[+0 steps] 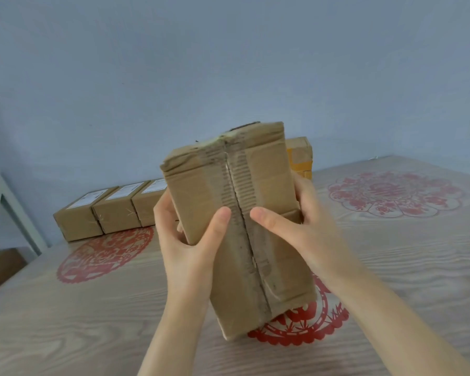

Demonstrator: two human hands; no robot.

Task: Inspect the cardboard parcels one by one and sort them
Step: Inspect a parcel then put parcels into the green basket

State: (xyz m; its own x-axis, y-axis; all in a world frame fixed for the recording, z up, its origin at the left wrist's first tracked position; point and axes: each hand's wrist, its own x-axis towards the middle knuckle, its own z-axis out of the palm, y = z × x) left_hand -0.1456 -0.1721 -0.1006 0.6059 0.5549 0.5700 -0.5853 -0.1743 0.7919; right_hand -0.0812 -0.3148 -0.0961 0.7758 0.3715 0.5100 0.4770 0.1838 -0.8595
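A tall brown cardboard parcel [239,191] with a worn taped seam down its middle is held up in front of me, above the wooden table [92,308]. My left hand [186,248] grips its left edge, thumb on the front face beside the seam. My right hand [299,226] grips the right edge, thumb also lying on the front. The top end looks crushed and torn. Three small parcels [111,210] with white labels stand in a row at the back left.
A yellow-brown box [300,156] shows behind the held parcel at the back. Red paper-cut decorations [394,195] lie on the tabletop at right, left and under the parcel. A white frame [8,202] stands at the left edge. A blue-grey wall is behind.
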